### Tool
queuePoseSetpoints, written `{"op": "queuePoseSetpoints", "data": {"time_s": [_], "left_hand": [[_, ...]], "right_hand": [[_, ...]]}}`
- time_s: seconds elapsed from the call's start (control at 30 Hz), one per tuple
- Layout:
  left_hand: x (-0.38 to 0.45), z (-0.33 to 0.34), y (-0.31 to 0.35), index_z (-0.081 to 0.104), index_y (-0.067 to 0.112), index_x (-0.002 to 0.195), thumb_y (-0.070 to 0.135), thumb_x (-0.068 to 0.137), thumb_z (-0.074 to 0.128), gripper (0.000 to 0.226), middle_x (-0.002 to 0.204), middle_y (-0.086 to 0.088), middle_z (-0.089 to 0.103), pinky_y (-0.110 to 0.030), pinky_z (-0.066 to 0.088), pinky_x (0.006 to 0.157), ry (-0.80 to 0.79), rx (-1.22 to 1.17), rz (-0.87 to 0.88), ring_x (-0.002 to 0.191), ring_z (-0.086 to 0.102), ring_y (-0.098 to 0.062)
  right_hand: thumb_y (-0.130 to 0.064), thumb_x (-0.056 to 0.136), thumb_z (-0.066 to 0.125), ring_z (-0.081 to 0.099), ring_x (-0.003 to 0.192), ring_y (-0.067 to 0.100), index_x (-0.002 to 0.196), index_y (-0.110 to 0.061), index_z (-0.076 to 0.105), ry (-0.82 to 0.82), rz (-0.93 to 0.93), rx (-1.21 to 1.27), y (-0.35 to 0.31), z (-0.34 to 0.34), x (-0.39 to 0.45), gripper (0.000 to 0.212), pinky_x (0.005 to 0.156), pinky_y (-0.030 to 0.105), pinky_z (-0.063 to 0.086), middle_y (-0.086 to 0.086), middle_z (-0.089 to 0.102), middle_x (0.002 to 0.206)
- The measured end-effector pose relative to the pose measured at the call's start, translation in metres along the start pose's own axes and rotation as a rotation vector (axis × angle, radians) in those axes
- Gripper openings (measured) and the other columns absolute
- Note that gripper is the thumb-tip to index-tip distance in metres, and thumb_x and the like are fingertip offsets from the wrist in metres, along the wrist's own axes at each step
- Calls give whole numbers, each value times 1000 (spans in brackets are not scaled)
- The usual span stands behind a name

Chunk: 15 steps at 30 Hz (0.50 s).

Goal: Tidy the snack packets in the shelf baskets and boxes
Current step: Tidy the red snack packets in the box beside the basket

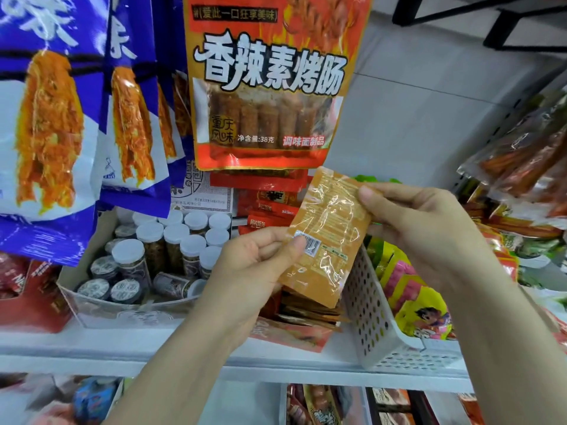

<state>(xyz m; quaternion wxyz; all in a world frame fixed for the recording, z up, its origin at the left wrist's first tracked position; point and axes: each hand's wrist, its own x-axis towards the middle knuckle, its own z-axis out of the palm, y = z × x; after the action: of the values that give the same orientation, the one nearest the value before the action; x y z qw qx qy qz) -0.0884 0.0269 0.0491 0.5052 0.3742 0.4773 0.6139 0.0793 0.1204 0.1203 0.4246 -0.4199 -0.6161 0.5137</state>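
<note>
An orange snack packet (329, 237), back side with barcode facing me, is held between both hands above the shelf. My left hand (251, 271) pinches its lower left edge with the thumb beside the barcode. My right hand (420, 228) grips its upper right edge. Directly below the packet, a red cardboard box (291, 334) holds a row of several similar orange packets (310, 311) standing on edge. A white perforated basket (374, 317) with yellow and pink packets (411, 289) stands just right of the box.
A display box of white-capped jars (171, 250) sits left of the red box. Blue packets (49, 124) and a red spicy-sausage packet (264, 87) hang above. More packets (527, 167) hang at right. The white shelf edge (184, 357) runs across; lower shelf goods lie beneath.
</note>
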Motion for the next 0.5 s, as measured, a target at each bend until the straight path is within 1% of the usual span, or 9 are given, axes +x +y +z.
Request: {"op": "queuePoseSetpoints", "data": {"time_s": [0.1, 0.17, 0.23, 0.27, 0.33, 0.37, 0.4, 0.43, 0.5], "left_hand": [[-1, 0, 1, 75, 29, 99, 38, 79, 66, 24, 99, 1, 77, -39, 48, 88, -58, 39, -13, 93, 72, -15], [-1, -1, 2, 76, 27, 98, 37, 80, 65, 23, 97, 1, 77, -36, 50, 86, -53, 23, -29, 92, 72, -15], [-2, -4, 7, 77, 21, 98, 36, 84, 60, 27, 99, -3, 76, -29, 56, 80, -111, -112, -71, 92, 72, -16], [-4, -5, 11, 77, 17, 101, 41, 87, 55, 35, 107, -7, 74, -29, 57, 84, -179, -232, -117, 101, 71, -19], [-1, 1, 22, 74, 6, 110, 55, 90, 46, 60, 126, -19, 65, -43, 51, 100, -267, -456, -269, 118, 62, -30], [0, 5, 27, 73, 2, 109, 59, 86, 53, 65, 126, -25, 63, -45, 47, 104, -293, -505, -328, 119, 61, -33], [1, 7, 28, 71, -2, 105, 57, 75, 69, 66, 118, -28, 65, -43, 48, 100, -314, -530, -355, 111, 64, -33], [1, 8, 27, 71, -4, 103, 46, 65, 82, 63, 107, -27, 68, -37, 53, 90, -348, -536, -361, 97, 67, -29], [-5, 7, 23, 70, -4, 113, 20, 71, 83, 50, 94, -17, 71, -29, 59, 73, -487, -608, -344, 77, 70, -20]], "right_hand": [[-15, 84, 70, 73, 82, 17, 93, -8, 75, 12, 14, 12, -1, -2, 0, 12, 70, 24, 59, 8, 77, 88], [-14, 86, 68, 73, 81, 15, 93, -7, 75, 6, 9, 10, 0, -1, 0, 12, 68, 23, 58, 8, 76, 88], [-16, 87, 66, 72, 82, 15, 96, -6, 75, -25, 15, 57, 0, -2, 0, 16, 69, 24, 58, 7, 76, 91], [-18, 86, 65, 71, 85, 16, 98, -5, 73, -58, 31, 120, 0, -3, 0, 19, 72, 26, 59, 6, 75, 93], [-21, 83, 63, 66, 91, 18, 100, -8, 71, -164, 62, 286, -1, -3, 1, 23, 86, 32, 58, 5, 72, 95], [-22, 84, 62, 63, 95, 20, 101, -11, 70, -223, 59, 355, -1, -3, 1, 22, 93, 35, 54, 4, 71, 97], [-22, 85, 60, 61, 99, 21, 101, -13, 70, -275, 45, 404, -1, -3, 1, 21, 97, 38, 50, 3, 70, 98], [-22, 87, 60, 60, 100, 21, 101, -15, 71, -321, 24, 434, -1, -1, 0, 19, 100, 39, 48, 2, 70, 99], [-23, 86, 62, 63, 98, 19, 99, -17, 73, -373, -3, 446, 1, 1, -1, 18, 97, 38, 50, 1, 71, 98]]}}
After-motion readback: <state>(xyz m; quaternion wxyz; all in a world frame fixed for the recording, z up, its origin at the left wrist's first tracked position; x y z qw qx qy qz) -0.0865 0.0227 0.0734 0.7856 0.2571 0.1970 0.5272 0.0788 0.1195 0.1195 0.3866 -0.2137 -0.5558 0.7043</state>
